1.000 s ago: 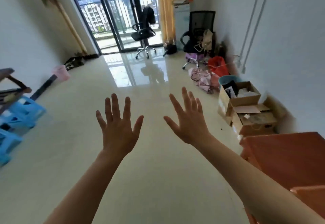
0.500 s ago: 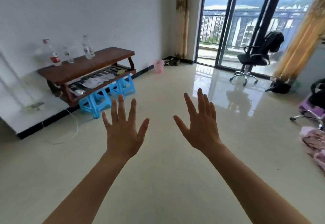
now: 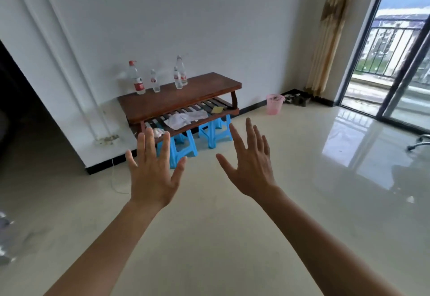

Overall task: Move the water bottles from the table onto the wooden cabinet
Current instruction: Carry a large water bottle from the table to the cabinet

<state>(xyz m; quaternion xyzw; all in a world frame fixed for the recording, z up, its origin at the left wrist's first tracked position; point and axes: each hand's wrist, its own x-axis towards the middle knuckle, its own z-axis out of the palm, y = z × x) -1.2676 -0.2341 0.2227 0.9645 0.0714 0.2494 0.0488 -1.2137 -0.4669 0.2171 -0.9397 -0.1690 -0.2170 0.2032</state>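
Several clear water bottles stand upright on a dark wooden table point(image 3: 186, 95) against the white wall. A tall bottle with a red cap and red label point(image 3: 137, 78) is at the left, a small bottle point(image 3: 155, 81) beside it, and two more bottles point(image 3: 179, 74) stand close together further right. My left hand point(image 3: 153, 172) and my right hand point(image 3: 251, 167) are held out in front of me over the floor, fingers spread and straight, holding nothing. Both hands are well short of the table. No wooden cabinet is in view.
Blue plastic stools point(image 3: 200, 137) stand under the table, and cloths lie on its slatted lower shelf point(image 3: 186, 119). A pink waste basket point(image 3: 275, 104) sits by the wall to the right. Glass balcony doors point(image 3: 395, 74) are at far right, a dark doorway point(image 3: 23, 121) at left.
The view has swung left, from the balcony end of the room to the table, which now sits centred and closer. Both hands stay spread and empty.
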